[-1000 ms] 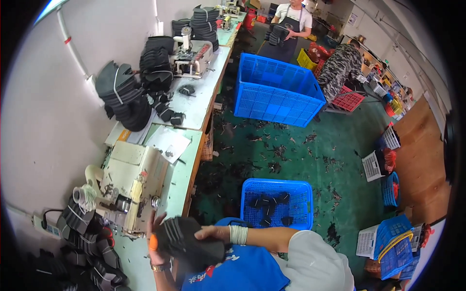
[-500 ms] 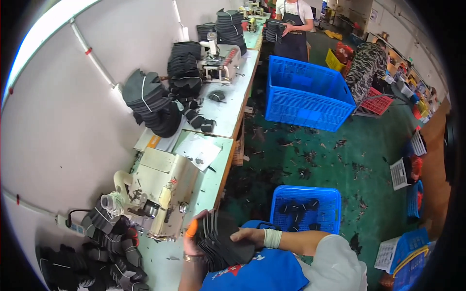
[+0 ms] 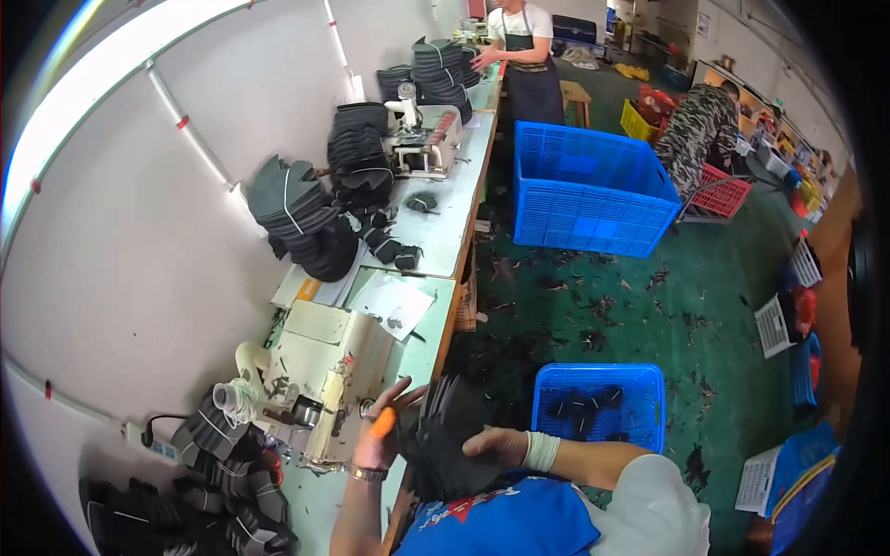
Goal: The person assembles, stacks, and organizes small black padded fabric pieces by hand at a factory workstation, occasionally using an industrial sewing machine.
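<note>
A stack of black, flat, curved foam-like pieces [image 3: 450, 431] is held in front of my blue apron [image 3: 501, 524]. My right hand [image 3: 501, 447] grips the stack from its right side, thumb on top; a pale band wraps that wrist. At its left edge is my left hand [image 3: 378, 443], fingers stretched and apart, an orange cover on one finger. Whether the left palm touches the stack is hard to tell. Left of my hands stands a cream sewing machine [image 3: 320, 343] with a thread cone [image 3: 234, 397] beside it.
Bundles of black pieces [image 3: 227, 473] lie at the lower left. Taller tied stacks [image 3: 301, 218] stand along the bench [image 3: 440, 310]. Scraps litter the green floor [image 3: 612, 310]. A small blue basket [image 3: 603, 371] and a large blue crate [image 3: 593, 208] stand right of the bench; two people are beyond.
My left hand's fingers have spread away from the stack's edge. The stack has shifted slightly right in view. The far person has moved left to the bench and no longer holds a stack.
</note>
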The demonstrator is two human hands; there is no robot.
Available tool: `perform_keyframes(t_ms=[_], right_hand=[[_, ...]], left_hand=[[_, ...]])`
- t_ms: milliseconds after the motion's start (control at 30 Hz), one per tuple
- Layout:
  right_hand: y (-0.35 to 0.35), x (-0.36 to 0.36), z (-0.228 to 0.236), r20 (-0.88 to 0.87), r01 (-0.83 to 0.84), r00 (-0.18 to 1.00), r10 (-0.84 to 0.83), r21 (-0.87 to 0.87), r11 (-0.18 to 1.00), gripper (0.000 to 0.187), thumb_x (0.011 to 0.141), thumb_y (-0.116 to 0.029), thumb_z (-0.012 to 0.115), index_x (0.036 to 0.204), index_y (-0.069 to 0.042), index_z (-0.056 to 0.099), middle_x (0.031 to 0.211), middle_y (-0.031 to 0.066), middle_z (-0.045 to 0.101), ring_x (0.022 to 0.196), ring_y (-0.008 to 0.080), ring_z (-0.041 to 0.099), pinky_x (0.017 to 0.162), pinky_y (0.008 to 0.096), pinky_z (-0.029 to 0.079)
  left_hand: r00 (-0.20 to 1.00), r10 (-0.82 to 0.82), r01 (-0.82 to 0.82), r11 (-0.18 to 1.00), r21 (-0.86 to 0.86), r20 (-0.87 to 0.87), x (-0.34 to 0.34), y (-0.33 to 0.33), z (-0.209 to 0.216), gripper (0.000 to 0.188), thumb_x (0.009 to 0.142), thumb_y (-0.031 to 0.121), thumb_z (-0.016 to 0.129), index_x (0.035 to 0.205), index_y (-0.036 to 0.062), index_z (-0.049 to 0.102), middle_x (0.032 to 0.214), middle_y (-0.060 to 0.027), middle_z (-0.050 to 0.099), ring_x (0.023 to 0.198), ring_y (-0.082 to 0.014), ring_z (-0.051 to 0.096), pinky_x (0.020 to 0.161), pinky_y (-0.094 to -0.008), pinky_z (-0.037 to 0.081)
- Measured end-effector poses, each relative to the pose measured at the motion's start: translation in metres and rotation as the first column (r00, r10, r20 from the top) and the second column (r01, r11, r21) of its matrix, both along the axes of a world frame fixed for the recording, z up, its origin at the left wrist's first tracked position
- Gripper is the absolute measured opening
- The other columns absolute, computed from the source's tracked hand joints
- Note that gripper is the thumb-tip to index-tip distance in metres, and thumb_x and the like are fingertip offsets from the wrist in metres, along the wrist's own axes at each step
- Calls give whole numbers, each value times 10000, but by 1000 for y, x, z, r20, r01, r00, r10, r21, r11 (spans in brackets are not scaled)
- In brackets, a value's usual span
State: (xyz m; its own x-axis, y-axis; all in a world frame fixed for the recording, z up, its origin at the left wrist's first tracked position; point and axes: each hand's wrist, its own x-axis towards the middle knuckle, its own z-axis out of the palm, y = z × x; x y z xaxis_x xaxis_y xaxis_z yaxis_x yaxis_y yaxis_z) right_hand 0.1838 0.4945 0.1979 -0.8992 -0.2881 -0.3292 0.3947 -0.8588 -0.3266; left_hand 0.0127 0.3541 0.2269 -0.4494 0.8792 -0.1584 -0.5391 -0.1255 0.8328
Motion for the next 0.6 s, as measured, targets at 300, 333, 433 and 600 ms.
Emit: perform_keyframes(t_ms=[300,333,433,600], right_hand=[[-8,13,-7,-47,-124,992,120,-106,987,690,733,-203,746,1320,-38,424,1206,124,577,1062,232,594,959,381,467],[-13,10,2,-15,-134,991,133,-24,991,676,737,-188,742,1318,-40,431,1200,114,579,1058,225,593,955,378,468],[-10,0,14,-25,-36,999,40,151,988,641,744,-153,735,1307,-43,450,1180,93,587,1045,210,592,942,369,471],[32,-34,13,-236,406,914,-330,520,751,597,712,-69,748,1255,-40,502,1121,60,603,990,157,585,895,316,475]], left_hand=[[938,24,-12,999,-37,345,22,-7,-25,561,886,401,565,1246,-27,523,1207,-164,585,1065,-242,591,958,-375,457],[941,10,16,997,-75,339,22,-6,-24,536,905,375,548,1255,-28,516,1215,-159,582,1066,-229,590,956,-361,457],[937,19,-109,965,-239,-348,-3,7,-8,374,909,138,522,1247,-21,526,1190,-139,595,1067,-204,583,924,-320,463],[512,191,-401,915,-36,-838,15,-14,20,232,753,49,717,967,8,640,885,-106,662,760,-182,630,731,-280,503]])
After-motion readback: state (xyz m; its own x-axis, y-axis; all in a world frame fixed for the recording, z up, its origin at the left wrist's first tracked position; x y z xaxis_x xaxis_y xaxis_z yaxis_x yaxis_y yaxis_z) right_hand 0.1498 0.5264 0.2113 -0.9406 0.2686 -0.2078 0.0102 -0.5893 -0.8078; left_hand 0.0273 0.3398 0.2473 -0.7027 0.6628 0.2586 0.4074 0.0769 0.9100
